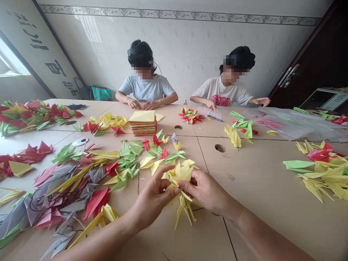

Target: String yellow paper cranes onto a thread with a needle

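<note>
Near the middle of the table, both my hands are closed on a bunch of yellow folded paper pieces [185, 172]. My left hand [156, 192] pinches it from the left side, thumb pointing right. From the right, my right hand [205, 190] pinches the same bunch between thumb and fingers, the two thumb tips close together. Pointed yellow strips hang below the thumbs. Just beyond my hands lie green, yellow and red folded papers [164, 154]. A dark thread runs on the table beside the bunch.
Left lies a big heap of grey, pink and yellow folded paper [73, 185]. A stack of square paper [143, 124] stands behind. Yellow and green pieces [326, 174] lie right. Two people [148, 88] sit across the table [261, 217], their hands on paper or outstretched.
</note>
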Motion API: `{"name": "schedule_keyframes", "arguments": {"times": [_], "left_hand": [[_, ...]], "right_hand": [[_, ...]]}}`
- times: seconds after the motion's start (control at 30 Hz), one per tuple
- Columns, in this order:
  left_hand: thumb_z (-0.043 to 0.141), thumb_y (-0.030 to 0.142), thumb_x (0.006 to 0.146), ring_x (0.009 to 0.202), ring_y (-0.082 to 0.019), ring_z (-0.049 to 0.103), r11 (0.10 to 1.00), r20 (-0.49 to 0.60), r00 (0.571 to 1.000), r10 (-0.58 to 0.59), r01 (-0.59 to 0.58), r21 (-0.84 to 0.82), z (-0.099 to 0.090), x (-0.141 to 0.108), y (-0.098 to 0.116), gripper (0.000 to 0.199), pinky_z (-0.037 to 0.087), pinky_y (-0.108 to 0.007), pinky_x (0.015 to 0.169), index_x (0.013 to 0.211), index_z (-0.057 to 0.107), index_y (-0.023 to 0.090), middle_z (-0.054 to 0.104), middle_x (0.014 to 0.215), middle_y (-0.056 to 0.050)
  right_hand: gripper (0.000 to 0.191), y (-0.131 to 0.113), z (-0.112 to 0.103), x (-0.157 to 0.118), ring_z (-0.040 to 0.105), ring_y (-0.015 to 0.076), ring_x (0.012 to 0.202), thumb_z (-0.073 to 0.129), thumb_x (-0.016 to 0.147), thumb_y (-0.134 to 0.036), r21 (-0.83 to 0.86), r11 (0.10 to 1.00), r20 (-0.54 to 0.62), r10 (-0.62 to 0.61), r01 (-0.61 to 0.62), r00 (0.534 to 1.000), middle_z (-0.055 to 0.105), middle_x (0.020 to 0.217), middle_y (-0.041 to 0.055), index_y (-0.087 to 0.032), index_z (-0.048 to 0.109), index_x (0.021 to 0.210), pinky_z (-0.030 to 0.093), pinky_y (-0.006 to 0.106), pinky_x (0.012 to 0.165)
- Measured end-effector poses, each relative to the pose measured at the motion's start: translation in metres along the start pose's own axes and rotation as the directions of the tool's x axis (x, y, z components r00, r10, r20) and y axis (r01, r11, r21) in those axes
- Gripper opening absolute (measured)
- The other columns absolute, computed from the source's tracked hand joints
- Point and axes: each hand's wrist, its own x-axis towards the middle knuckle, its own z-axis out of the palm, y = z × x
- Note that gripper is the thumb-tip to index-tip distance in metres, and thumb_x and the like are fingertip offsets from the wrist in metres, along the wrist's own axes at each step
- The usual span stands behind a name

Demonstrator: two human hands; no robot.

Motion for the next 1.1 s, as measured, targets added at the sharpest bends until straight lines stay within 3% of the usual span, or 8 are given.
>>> {"name": "schedule_keyframes", "arguments": {"times": [0.17,0.37,0.5,0.57,0.67,0.8,0.9,1.1], "left_hand": [[0.066,0.034,0.082,0.049,-0.007,0.027,0.999,0.023,1.000,0.019,-0.019,-0.026,-0.001,0.000,0.001,0.055,0.020,-0.021,0.047,0.130,0.042,0.022,0.036,0.056,0.010],[0.059,0.038,0.085,0.065,-0.014,0.056,0.998,-0.029,0.999,-0.038,0.037,-0.045,0.001,-0.002,0.008,0.054,0.045,-0.026,0.060,0.131,0.035,0.022,0.055,0.069,0.003],[0.056,0.043,0.085,0.067,-0.016,0.055,0.998,-0.108,0.994,-0.013,0.019,0.061,0.001,-0.001,0.005,0.053,0.047,-0.026,0.056,0.129,0.035,0.021,0.054,0.068,0.003],[0.053,0.044,0.087,0.063,-0.014,0.050,0.992,-0.111,0.994,0.012,0.002,0.123,0.000,0.001,0.000,0.049,0.043,-0.024,0.054,0.128,0.035,0.023,0.054,0.070,0.003],[0.048,0.040,0.091,0.061,-0.011,0.044,0.978,-0.078,0.996,0.047,-0.030,0.206,-0.002,0.001,-0.008,0.043,0.038,-0.024,0.057,0.129,0.033,0.025,0.053,0.072,0.004],[0.048,0.034,0.092,0.069,-0.013,0.046,0.972,-0.016,0.999,0.048,-0.043,0.231,-0.003,-0.002,-0.008,0.047,0.038,-0.027,0.064,0.134,0.028,0.027,0.054,0.080,0.002],[0.050,0.039,0.091,0.074,-0.015,0.050,0.968,0.055,0.998,0.033,-0.045,0.248,-0.004,-0.005,-0.003,0.055,0.040,-0.029,0.068,0.138,0.023,0.029,0.056,0.091,-0.001],[0.065,0.059,0.074,0.098,-0.024,0.053,0.965,0.131,0.990,0.042,-0.074,0.252,-0.005,-0.010,-0.001,0.095,0.042,-0.035,0.081,0.146,0.010,0.031,0.051,0.114,-0.009]], "right_hand": [[0.027,-0.002,0.000,0.002,0.042,0.0108,0.057,0.053,0.087,-0.043,-0.030,1.000,0.011,-0.001,0.001,1.000,0.046,0.064,-0.0043,-0.020,0.051,0.074,0.035,0.022,0.051],[0.031,-0.008,-0.014,0.002,0.054,0.0132,0.064,0.046,0.091,-0.042,-0.067,0.997,0.073,0.042,-0.037,0.996,0.058,0.070,-0.0002,-0.018,0.054,0.072,0.043,0.025,0.062],[0.016,-0.016,-0.030,-0.007,0.058,0.0174,0.079,0.062,0.079,-0.035,-0.335,0.942,0.113,0.072,-0.030,0.991,0.064,0.086,0.0011,-0.020,0.062,0.084,0.042,0.026,0.067],[0.014,-0.017,-0.033,-0.010,0.057,0.0208,0.083,0.068,0.072,-0.030,-0.487,0.873,0.109,0.087,-0.023,0.990,0.064,0.088,0.0025,-0.020,0.064,0.080,0.039,0.028,0.067],[0.009,-0.014,-0.027,-0.010,0.055,0.0217,0.079,0.067,0.072,-0.027,-0.551,0.834,0.099,0.099,-0.028,0.990,0.064,0.081,0.0033,-0.020,0.062,0.071,0.035,0.028,0.062],[0.017,-0.007,-0.019,-0.007,0.054,0.0170,0.065,0.056,0.082,-0.025,-0.539,0.841,0.095,0.109,-0.041,0.989,0.063,0.071,0.0018,-0.019,0.058,0.066,0.032,0.026,0.055],[0.017,-0.009,-0.022,-0.007,0.056,0.0166,0.066,0.052,0.086,-0.029,-0.482,0.875,0.092,0.097,-0.041,0.991,0.064,0.073,0.0006,-0.020,0.059,0.073,0.035,0.025,0.056],[0.019,-0.019,-0.033,-0.008,0.059,0.0164,0.078,0.052,0.088,-0.033,-0.349,0.937,0.058,0.046,-0.023,0.997,0.068,0.086,-0.0001,-0.021,0.065,0.082,0.040,0.024,0.065]]}}
